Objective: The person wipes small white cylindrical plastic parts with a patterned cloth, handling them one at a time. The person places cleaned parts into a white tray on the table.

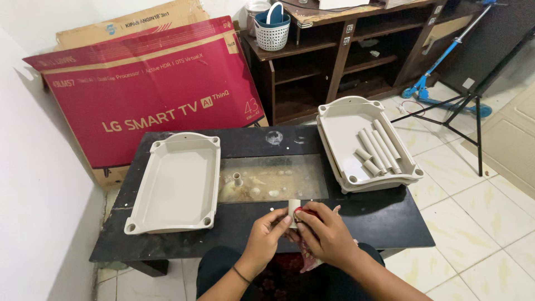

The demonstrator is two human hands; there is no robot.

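A: Left hand (266, 229) is pinching the short beige tube (293, 210) at the bench (390, 220) edge; right hand (323, 231) is pressing a red cloth (305, 212) against it.

B: Risky, it's hovering past the edge; a slipping pinch could be dropping it floorward.

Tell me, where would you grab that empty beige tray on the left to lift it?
Probably by the two long side rims of the tray, one hand each, coming from above. It lies flat and open side up, wider than one hand, and its raised rim gives fingers an edge to hook under.
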